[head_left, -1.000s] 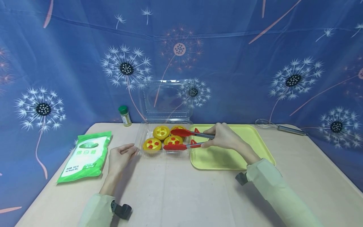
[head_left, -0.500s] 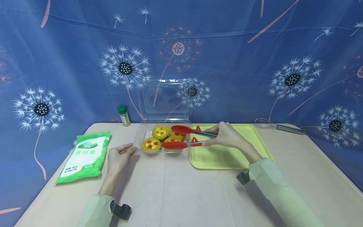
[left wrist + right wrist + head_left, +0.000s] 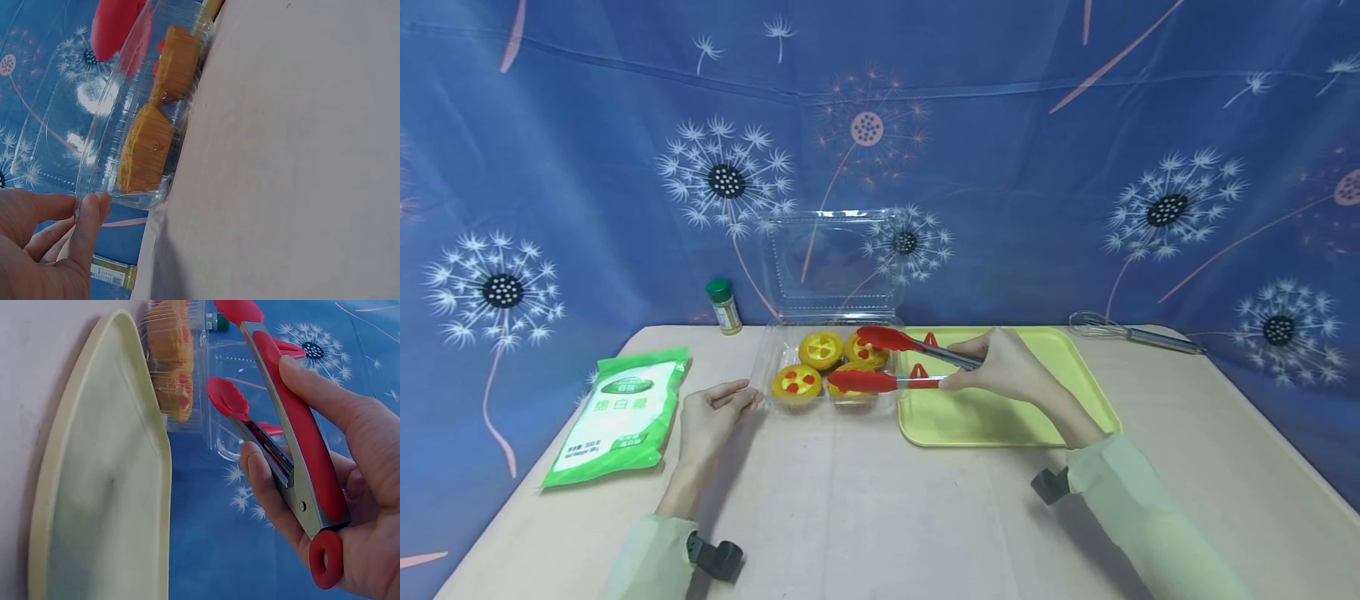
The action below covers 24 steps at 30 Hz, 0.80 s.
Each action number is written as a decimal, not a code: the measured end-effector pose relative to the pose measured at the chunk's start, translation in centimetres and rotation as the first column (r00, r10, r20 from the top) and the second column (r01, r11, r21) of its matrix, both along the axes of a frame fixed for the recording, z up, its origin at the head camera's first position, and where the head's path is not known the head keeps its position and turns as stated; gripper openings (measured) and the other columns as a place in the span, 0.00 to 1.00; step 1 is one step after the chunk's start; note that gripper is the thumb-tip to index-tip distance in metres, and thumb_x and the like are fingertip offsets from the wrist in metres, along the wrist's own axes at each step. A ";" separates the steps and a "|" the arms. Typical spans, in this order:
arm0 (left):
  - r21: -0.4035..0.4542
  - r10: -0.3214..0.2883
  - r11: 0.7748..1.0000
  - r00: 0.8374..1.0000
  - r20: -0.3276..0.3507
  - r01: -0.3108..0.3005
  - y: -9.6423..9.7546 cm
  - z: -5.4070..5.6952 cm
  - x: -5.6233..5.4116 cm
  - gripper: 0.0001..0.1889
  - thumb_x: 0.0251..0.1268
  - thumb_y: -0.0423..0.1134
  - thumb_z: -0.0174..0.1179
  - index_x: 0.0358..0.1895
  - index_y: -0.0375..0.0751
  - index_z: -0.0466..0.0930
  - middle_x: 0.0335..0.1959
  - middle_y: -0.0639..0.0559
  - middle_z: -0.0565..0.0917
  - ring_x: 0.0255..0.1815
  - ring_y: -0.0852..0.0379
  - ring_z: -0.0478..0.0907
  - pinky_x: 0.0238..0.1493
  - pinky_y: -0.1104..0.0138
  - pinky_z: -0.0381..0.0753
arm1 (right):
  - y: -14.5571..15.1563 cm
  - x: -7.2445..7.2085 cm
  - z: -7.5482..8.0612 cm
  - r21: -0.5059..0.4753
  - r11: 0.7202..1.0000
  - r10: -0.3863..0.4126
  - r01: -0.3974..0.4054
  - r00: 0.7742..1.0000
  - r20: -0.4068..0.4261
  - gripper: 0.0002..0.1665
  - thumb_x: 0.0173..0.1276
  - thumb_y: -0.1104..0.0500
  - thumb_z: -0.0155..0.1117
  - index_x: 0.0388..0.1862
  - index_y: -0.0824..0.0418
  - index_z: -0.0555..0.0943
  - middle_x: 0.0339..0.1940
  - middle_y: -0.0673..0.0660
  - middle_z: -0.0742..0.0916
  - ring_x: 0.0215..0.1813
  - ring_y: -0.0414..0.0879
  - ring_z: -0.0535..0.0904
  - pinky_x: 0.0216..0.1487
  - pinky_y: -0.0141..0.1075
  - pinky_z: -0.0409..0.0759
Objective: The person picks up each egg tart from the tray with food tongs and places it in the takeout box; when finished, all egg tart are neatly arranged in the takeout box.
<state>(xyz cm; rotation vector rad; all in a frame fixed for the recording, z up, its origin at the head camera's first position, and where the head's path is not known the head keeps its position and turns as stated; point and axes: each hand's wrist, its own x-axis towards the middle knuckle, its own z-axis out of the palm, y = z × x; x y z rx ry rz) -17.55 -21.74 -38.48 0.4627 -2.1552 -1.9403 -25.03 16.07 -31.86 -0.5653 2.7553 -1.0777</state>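
Between the thumb and fingers of my left hand (image 3: 709,421), the rim of a clear plastic box (image 3: 81,181) is pinched at its left front corner. Several egg tarts (image 3: 821,350) with yellow tops, some dotted red, sit inside, and the box's lid (image 3: 835,262) stands raised behind. My right hand (image 3: 1003,367) grips red-tipped metal tongs (image 3: 300,431), their arms spread apart. In the head view the tongs' heads overlap the tarts on the right, partly hiding them. No tart shows between the heads in the right wrist view.
A yellow tray (image 3: 985,425) lies right of the box, under the right hand. A green-and-white bag (image 3: 621,417) lies left of the left hand. A green-capped shaker bottle (image 3: 724,307) stands at the back left, and a whisk (image 3: 1138,333) lies at the back right.
My right hand and the tongs have shifted slightly right and up relative to the box, showing more of the back right tart. The left hand keeps its hold on the rim.
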 end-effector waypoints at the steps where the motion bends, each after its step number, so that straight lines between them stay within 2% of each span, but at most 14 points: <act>1: -0.002 -0.001 1.000 1.000 0.002 0.001 0.0 0.0 0.0 0.19 0.69 0.30 0.56 0.59 0.20 0.73 0.46 0.34 0.85 0.30 0.72 0.83 0.42 0.78 0.85 | 0.3 0.2 0.0 -0.003 1.000 -0.010 0.010 1.000 -0.004 0.42 0.45 0.44 0.82 0.58 0.60 0.82 0.31 0.51 0.89 0.20 0.40 0.58 0.19 0.31 0.57; 6: 0.006 -0.008 1.000 1.000 0.010 0.008 -0.1 -0.1 -0.2 0.20 0.70 0.30 0.56 0.60 0.21 0.72 0.46 0.36 0.85 0.31 0.72 0.83 0.43 0.77 0.85 | 2.0 1.2 -0.2 -0.004 0.998 -0.069 0.069 0.997 -0.032 0.44 0.44 0.39 0.81 0.59 0.59 0.82 0.42 0.55 0.89 0.20 0.41 0.57 0.19 0.32 0.60; 10: 0.005 -0.012 1.000 1.000 0.020 0.012 -0.2 -0.1 -0.2 0.20 0.71 0.31 0.55 0.61 0.21 0.72 0.44 0.39 0.87 0.31 0.72 0.83 0.43 0.77 0.85 | 3.7 2.1 -0.4 -0.026 0.995 -0.097 0.096 0.994 -0.049 0.42 0.45 0.40 0.81 0.58 0.58 0.83 0.45 0.55 0.89 0.23 0.42 0.61 0.19 0.32 0.60; 14: -0.007 -0.017 1.000 1.000 0.019 0.017 -0.3 0.0 0.0 0.20 0.71 0.31 0.55 0.61 0.21 0.71 0.42 0.42 0.87 0.30 0.73 0.83 0.43 0.77 0.85 | 5.7 3.1 -0.3 -0.025 0.987 -0.156 0.156 0.987 -0.034 0.42 0.45 0.38 0.80 0.58 0.56 0.82 0.34 0.52 0.90 0.26 0.44 0.63 0.19 0.34 0.61; 17: 0.001 -0.021 1.000 1.000 0.011 0.021 -0.3 0.0 0.1 0.20 0.71 0.30 0.55 0.61 0.21 0.71 0.42 0.43 0.87 0.31 0.73 0.83 0.43 0.77 0.85 | 7.3 3.8 -0.3 0.006 0.978 -0.208 0.208 0.978 -0.023 0.44 0.46 0.37 0.79 0.60 0.55 0.81 0.28 0.50 0.89 0.33 0.45 0.68 0.24 0.33 0.65; 21: 0.007 -0.028 1.000 1.000 0.007 0.028 -0.2 0.0 0.2 0.21 0.71 0.30 0.55 0.62 0.21 0.70 0.44 0.41 0.87 0.32 0.73 0.83 0.45 0.76 0.85 | 9.6 4.5 -0.5 0.042 0.967 -0.249 0.251 0.968 -0.043 0.45 0.49 0.37 0.77 0.62 0.58 0.80 0.32 0.51 0.90 0.42 0.46 0.73 0.30 0.31 0.69; 24: -0.001 -0.034 0.999 0.999 0.007 0.034 -0.2 0.0 0.2 0.20 0.70 0.30 0.55 0.61 0.20 0.70 0.43 0.43 0.87 0.32 0.73 0.83 0.45 0.76 0.85 | 11.4 5.1 -0.8 0.051 0.959 -0.275 0.278 0.960 -0.052 0.44 0.51 0.38 0.77 0.63 0.59 0.79 0.36 0.51 0.90 0.41 0.44 0.75 0.30 0.31 0.69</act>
